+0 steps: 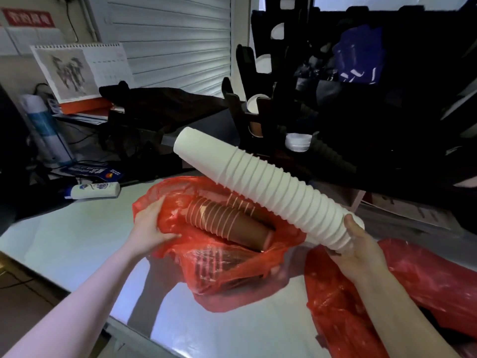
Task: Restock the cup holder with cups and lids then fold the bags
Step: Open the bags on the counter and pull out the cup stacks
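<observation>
- You are in the restocking step: your right hand (361,244) has its fingers curled round the wide end of a long white cup stack (268,187), held slanting in the air above the open red bag (232,257), closed end pointing toward the counter's far edge.
- Your left hand (152,223) pinches the bag's left rim, with plastic bunched between thumb and fingers.
- A brown cup stack (227,220) lies inside the bag, mid-counter (77,228), so more unloading remains.
- The dark cup holder (260,109) stands at the far edge, with some cups and white lids (298,142) already in its slots.
- Next, I judge, you carry the white stack to a free slot; the stack is long, so support it against buckling.
- A second red bag (387,293) lies crumpled toward the right near corner; folding looks unstarted.
- Writing: the red wall sign (28,18) bears characters too blurred to read; the lying bottle (95,189) and blue leaflet (90,173) show logos, unreadable.
</observation>
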